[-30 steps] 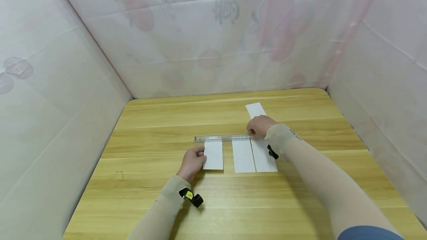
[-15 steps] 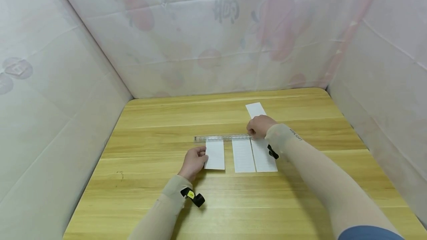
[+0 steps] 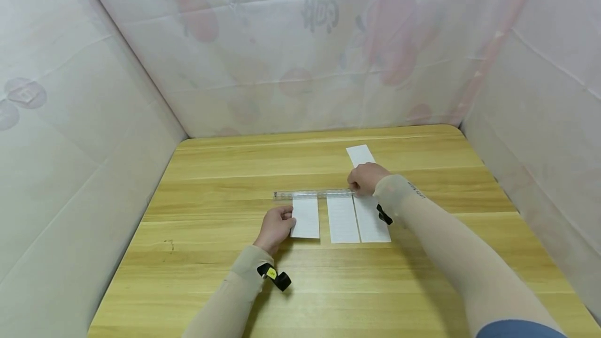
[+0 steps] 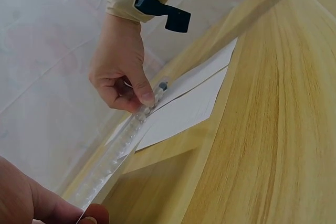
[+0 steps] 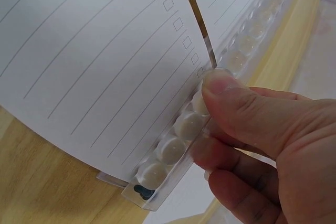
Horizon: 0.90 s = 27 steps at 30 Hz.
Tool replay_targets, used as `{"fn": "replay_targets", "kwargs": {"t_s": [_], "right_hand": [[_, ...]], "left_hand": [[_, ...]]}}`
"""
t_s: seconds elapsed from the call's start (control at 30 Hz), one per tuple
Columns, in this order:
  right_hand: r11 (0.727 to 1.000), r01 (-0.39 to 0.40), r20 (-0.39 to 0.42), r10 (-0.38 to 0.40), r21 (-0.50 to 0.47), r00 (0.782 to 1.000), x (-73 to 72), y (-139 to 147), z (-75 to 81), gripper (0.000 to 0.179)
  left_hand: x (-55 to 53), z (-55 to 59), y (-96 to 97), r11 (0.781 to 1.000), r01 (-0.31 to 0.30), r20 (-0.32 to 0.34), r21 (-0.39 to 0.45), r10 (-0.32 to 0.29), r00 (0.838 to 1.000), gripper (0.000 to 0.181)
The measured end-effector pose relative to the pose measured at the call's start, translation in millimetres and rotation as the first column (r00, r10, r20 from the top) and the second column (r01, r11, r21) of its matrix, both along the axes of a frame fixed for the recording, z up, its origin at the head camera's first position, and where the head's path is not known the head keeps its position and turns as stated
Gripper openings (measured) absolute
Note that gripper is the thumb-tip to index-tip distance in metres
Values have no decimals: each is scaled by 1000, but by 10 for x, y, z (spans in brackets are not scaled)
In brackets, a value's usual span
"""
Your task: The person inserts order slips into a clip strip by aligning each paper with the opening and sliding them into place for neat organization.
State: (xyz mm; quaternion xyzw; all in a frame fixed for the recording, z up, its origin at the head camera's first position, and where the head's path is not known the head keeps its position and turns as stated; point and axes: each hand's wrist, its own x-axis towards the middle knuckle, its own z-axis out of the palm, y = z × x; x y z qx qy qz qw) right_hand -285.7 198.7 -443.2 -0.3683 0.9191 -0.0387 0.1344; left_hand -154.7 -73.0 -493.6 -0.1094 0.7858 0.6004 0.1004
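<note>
A clear plastic strip with a row of round bumps [image 3: 300,194] [image 5: 171,151] lies across the tops of several white sheets. My right hand [image 3: 368,177] [image 5: 273,140] pinches this strip near its right end, thumb on top and fingers curled beneath. At the left, my left hand [image 3: 276,227] [image 4: 31,198] pinches the left edge of a white sheet [image 3: 306,218], whose top edge meets the strip. Right of it, a lined sheet [image 3: 343,219] and another sheet [image 3: 372,223] sit side by side with a thin gap between them. Printed lines and small boxes show in the right wrist view.
Beyond the right hand, a further piece of white paper [image 3: 360,154] sticks out on the wooden table [image 3: 225,171]. Pale printed cloth walls [image 3: 291,67] rise along the table's back and sides. Each wrist wears a black strap mount [image 3: 277,275].
My left hand has slid the left sheet a short way to the right along the strip, narrowing the gap to the middle sheet. My right hand keeps its place on the strip.
</note>
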Motion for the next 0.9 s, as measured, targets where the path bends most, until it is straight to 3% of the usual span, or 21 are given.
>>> {"fn": "replay_targets", "kwargs": {"t_s": [0.9], "right_hand": [[999, 6, -20, -5, 36, 1000, 17, -7, 4, 37]], "left_hand": [[-8, -29, 70, 999, 32, -17, 23, -31, 999, 39]]}}
